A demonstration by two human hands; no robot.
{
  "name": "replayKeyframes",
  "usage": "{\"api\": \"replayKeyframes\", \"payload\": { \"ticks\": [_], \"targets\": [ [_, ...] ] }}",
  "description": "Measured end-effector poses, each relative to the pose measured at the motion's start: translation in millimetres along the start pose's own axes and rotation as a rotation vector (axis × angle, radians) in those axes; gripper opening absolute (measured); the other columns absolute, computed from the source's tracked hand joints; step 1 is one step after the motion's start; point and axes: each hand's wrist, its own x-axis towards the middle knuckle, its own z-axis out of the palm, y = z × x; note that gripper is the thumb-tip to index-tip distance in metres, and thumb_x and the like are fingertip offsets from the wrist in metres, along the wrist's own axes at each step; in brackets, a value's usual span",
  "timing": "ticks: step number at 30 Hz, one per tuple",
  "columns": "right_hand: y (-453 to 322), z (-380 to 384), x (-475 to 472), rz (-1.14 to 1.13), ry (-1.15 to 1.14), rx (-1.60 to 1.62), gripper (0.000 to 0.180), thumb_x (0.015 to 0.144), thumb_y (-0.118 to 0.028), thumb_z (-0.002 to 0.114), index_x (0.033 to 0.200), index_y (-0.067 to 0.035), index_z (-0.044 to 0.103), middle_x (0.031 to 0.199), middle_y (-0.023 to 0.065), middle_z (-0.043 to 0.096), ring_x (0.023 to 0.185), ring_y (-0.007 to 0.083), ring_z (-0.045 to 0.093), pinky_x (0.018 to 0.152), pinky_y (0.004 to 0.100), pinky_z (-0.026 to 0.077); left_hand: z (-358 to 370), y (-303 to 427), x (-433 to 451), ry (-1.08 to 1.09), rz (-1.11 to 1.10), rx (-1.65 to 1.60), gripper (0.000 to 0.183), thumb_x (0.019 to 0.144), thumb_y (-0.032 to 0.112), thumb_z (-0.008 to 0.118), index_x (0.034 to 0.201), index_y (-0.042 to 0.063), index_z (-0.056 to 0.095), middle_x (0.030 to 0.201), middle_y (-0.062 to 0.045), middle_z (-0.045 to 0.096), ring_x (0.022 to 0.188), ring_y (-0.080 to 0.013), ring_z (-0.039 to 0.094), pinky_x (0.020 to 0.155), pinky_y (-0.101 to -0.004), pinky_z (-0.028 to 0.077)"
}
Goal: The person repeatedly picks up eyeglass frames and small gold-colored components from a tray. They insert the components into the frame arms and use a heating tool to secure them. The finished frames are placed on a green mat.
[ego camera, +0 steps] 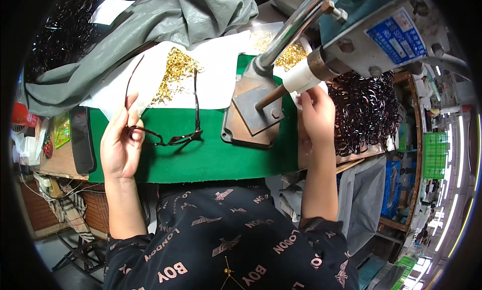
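Note:
My left hand holds a dark tortoiseshell-like eyeglass frame by its left side. Its two temples are unfolded and point away from me above a green mat. My right hand is on the far side of a bench press, beside the white sleeve on its shaft; the fingertips are partly hidden near something white, and I cannot tell whether they hold anything. Between my hands stands the press's metal base. Small gold metal parts lie on white paper beyond the glasses.
More gold parts fill a container behind the press column. The press head juts in overhead. Many dark glossy frames are heaped at right. Grey sheeting covers the back left, and a black phone-like slab lies at left.

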Motion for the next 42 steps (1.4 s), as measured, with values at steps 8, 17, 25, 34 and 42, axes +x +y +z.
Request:
{"api": "replayKeyframes", "payload": {
  "ticks": [8,17,25,34,42],
  "targets": [
    [110,29,91,-0.339,0.024,-0.615,0.008,0.07,-0.008,0.062,0.076,-0.002,0.062,0.074,0.0185,0.062,0.075,0.0342,0.06,0.066,0.0396,0.048,48,-11,-11,-0.018,0.658,1.649,0.067,0.078,0.018,0.067,0.133,-0.002,0.036,0.139,-0.018,0.036,0.13,-0.0319,0.031,0.106,-0.039,0.023],
    [6,2,23,-0.084,0.17,-0.171,0.008,0.073,-0.005,0.066,0.077,-0.001,0.06,0.074,0.0149,0.062,0.068,0.0286,0.061,0.064,0.0343,0.048,40,-48,-13,-0.234,0.535,1.723,0.041,0.071,0.006,0.067,0.11,-0.001,0.056,0.114,-0.02,0.057,0.108,-0.0333,0.054,0.091,-0.0393,0.043],
    [-42,8,-61,0.13,-0.267,0.518,0.014,0.075,-0.01,0.071,0.082,-0.002,0.062,0.069,0.0003,0.061,0.063,0.0045,0.054,0.056,0.021,0.045,69,-45,-35,-0.303,0.295,1.063,0.055,0.077,-0.006,0.059,0.127,-0.002,0.036,0.082,-0.011,0.063,0.077,-0.0168,0.062,0.072,-0.0246,0.046],
    [-79,24,-78,-0.085,-0.586,0.664,0.012,0.079,-0.005,0.068,0.086,-0.003,0.058,0.079,0.0005,0.062,0.068,0.0041,0.057,0.058,0.0176,0.043,96,-50,-39,-0.45,0.349,0.953,0.068,0.074,-0.011,0.059,0.134,-0.004,0.028,0.101,-0.015,0.059,0.086,-0.0174,0.061,0.078,-0.0273,0.048],
    [-87,16,-74,0.036,-0.553,0.863,0.009,0.079,0.005,0.061,0.086,0.001,0.059,0.085,0.0042,0.059,0.075,0.0099,0.059,0.067,0.0229,0.048,91,-47,-36,-0.507,0.362,0.901,0.07,0.074,-0.009,0.06,0.135,-0.004,0.027,0.11,-0.017,0.057,0.091,-0.0217,0.062,0.079,-0.029,0.049]
  ]
}}
